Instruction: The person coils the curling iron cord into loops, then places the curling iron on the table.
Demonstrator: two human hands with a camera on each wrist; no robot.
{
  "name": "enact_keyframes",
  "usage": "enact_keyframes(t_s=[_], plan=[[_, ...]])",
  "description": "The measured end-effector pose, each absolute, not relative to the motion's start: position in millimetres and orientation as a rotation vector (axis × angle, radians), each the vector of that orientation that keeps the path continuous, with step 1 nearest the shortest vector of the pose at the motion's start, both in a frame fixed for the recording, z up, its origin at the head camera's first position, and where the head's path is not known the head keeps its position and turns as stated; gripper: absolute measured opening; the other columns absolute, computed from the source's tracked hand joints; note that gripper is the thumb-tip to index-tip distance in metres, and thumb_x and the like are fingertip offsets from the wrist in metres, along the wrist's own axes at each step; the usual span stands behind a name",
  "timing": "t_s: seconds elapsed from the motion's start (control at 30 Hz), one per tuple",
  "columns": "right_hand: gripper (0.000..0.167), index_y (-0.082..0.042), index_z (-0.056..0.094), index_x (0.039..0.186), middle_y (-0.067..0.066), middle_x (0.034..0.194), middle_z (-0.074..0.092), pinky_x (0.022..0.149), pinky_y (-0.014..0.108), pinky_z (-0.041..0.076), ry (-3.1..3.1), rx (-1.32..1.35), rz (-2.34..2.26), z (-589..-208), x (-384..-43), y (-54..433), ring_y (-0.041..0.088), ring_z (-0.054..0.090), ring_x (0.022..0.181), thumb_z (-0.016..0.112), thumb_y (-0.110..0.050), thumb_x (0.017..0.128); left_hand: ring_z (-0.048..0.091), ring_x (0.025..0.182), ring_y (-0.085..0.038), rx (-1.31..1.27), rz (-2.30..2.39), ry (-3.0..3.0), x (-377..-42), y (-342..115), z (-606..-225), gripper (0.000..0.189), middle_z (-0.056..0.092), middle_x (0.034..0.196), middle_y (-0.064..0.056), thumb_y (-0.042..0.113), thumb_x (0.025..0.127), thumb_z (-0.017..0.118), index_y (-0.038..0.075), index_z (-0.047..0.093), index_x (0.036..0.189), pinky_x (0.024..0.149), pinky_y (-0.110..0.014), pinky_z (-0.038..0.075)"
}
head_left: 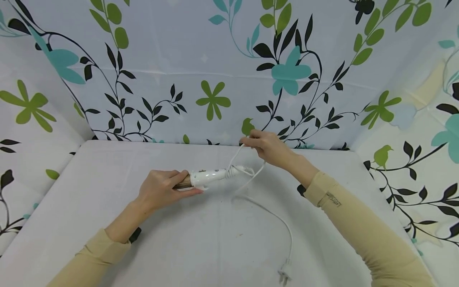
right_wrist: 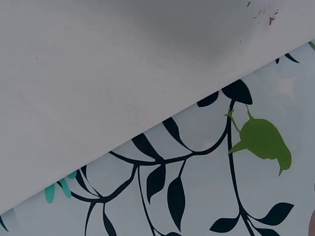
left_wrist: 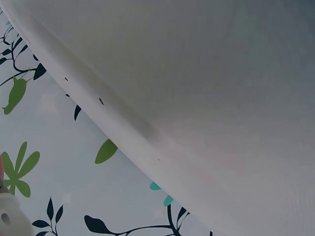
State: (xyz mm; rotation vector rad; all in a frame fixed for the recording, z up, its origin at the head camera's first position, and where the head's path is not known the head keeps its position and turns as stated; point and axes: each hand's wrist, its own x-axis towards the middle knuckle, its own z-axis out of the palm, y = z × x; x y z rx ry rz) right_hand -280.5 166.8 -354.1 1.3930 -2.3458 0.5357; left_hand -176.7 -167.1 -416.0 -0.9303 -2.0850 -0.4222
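Note:
In the head view, my left hand (head_left: 161,187) grips a curling iron by its brownish barrel (head_left: 183,182), thumb below and fingers above. The iron's white handle (head_left: 209,175) points right, and its power cord (head_left: 230,172) loops around the handle's tail end. My right hand (head_left: 267,147) pinches a stretch of that cord above and to the right of the handle. From there the cord drops to the table and curves to a two-pin plug (head_left: 285,271) near the front. A white piece of the iron (left_wrist: 12,216) shows in the left wrist view's lower corner.
A white-covered table (head_left: 186,247) lies beneath both hands. Behind it and at both sides hang curtains with leaf, flower and bird prints (head_left: 161,48). Small dark specks (right_wrist: 271,20) mark the table cover in the right wrist view.

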Motion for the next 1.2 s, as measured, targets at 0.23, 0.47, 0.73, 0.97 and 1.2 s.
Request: enact_keyframes(t_s=[0.23, 0.47, 0.73, 0.97, 1.2], plan=[[0.018, -0.002, 0.076, 0.107, 0.008, 0.071, 0.07, 0.057, 0.03, 0.049, -2.555, 1.025, 0.747, -358.0, -279.3, 153.8, 0.018, 0.063, 0.06, 0.07, -0.01, 0.092, 0.029, 0.042, 0.0, -0.936, -0.542, -1.989, -175.6, -155.0, -414.7, 0.057, 0.044, 0.05, 0.009, 0.069, 0.087, 0.06, 0.014, 0.061, 0.071, 0.04, -0.017, 0.024], [0.028, -0.002, 0.074, 0.116, 0.01, 0.073, 0.066, 0.057, 0.027, 0.038, -2.796, 0.783, 1.018, -355.2, -272.3, 147.6, 0.017, 0.049, 0.059, 0.066, -0.022, 0.097, 0.025, 0.045, 0.001, -0.837, -0.615, -2.026, -174.4, -152.4, -408.4, 0.058, 0.036, 0.05, 0.01, 0.072, 0.083, 0.062, 0.017, 0.056, 0.064, 0.041, -0.018, 0.021], [0.022, 0.003, 0.072, 0.112, 0.014, 0.076, 0.065, 0.056, 0.026, 0.035, -2.847, 0.794, 1.159, -358.3, -272.6, 152.8, 0.016, 0.043, 0.057, 0.058, -0.009, 0.101, 0.031, 0.045, 0.0, -0.653, -0.889, -2.135, -171.6, -147.2, -401.9, 0.058, 0.049, 0.049, 0.008, 0.072, 0.076, 0.069, 0.015, 0.068, 0.066, 0.043, -0.016, 0.024], [0.028, 0.0, 0.067, 0.083, 0.003, 0.061, 0.051, 0.052, 0.025, 0.033, -2.919, 0.805, 1.133, -363.2, -268.8, 149.1, 0.012, 0.037, 0.051, 0.053, -0.013, 0.104, 0.043, 0.045, 0.001, -0.656, -1.07, -2.18, -173.5, -137.6, -397.4, 0.056, 0.063, 0.057, 0.009, 0.071, 0.073, 0.073, 0.015, 0.076, 0.075, 0.044, -0.014, 0.031], [0.031, -0.001, 0.067, 0.125, 0.014, 0.088, 0.073, 0.058, 0.027, 0.05, -2.846, 1.053, 0.804, -378.5, -272.8, 147.7, 0.017, 0.059, 0.063, 0.059, 0.003, 0.096, 0.034, 0.045, 0.004, -0.751, -1.094, -2.185, -171.1, -127.9, -398.4, 0.053, 0.055, 0.052, 0.013, 0.07, 0.073, 0.075, 0.017, 0.077, 0.076, 0.043, -0.015, 0.027]])
